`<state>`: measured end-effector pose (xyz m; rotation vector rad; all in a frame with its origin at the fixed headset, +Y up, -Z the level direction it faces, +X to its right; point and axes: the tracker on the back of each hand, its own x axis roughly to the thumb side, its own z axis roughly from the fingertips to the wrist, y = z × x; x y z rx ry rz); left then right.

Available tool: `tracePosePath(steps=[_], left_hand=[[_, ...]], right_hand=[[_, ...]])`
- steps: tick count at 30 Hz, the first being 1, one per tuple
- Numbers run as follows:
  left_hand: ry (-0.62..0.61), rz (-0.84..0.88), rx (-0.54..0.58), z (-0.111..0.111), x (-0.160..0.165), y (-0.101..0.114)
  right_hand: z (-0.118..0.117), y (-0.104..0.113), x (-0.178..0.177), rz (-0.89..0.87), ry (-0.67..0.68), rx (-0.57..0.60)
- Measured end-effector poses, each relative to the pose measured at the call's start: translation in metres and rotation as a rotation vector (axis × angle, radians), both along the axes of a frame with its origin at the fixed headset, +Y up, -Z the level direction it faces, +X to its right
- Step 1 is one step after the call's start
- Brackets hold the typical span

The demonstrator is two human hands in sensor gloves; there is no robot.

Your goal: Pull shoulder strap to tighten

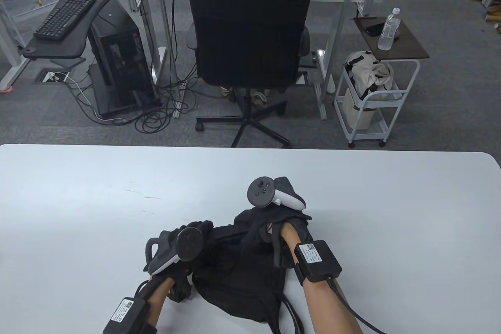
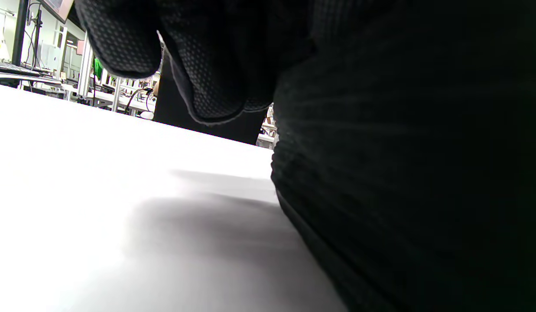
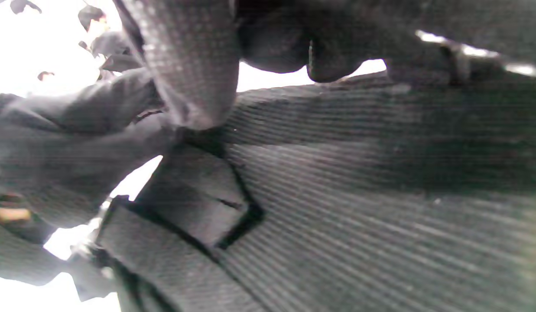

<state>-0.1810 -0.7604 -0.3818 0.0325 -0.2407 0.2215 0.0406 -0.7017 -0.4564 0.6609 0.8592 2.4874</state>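
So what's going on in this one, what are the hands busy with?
A person in sensor gloves is working on a black bag lying on the white table. The right hand is on the bag's top, its fingers against webbing strap. The left hand rests at the bag's left edge. Whether the strap is tightened can't be told.

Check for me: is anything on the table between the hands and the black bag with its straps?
Nothing visible. Both the left hand and right hand are already on the black bag; the right hand's fingers touch the webbing strap.
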Motion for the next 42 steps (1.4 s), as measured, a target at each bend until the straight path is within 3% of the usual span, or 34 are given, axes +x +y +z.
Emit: tracePosePath(steps=[5,7,12,16,22,29,35,42], left_hand=[[0.0,0.001,0.003,0.0,-0.001,0.001],[0.0,0.003,0.006,0.0,0.0,0.001],[-0.006,0.001,0.014,0.0,0.002,0.002],[-0.007,0.017,0.01,0.0,0.0,0.001],[-0.016,0.034,0.009,0.001,-0.001,0.0],[-0.018,0.013,0.015,0.002,-0.002,0.001],[-0.012,-0.06,0.042,0.003,0.0,0.007],[-0.011,-0.129,0.067,0.006,0.002,0.009]], right_hand=[[-0.003,-0.001,0.006,-0.056,-0.091,-0.099],[-0.002,0.0,0.005,-0.004,-0.112,-0.1],[0.0,0.004,-0.007,0.185,-0.023,-0.06],[-0.001,0.006,-0.014,0.051,0.031,-0.095],[-0.011,-0.014,-0.02,-0.282,0.075,-0.22],[-0.016,-0.014,-0.007,-0.337,0.03,-0.214],[-0.012,-0.013,0.01,-0.163,-0.013,-0.226],[-0.006,-0.009,0.017,0.096,-0.009,-0.15]])
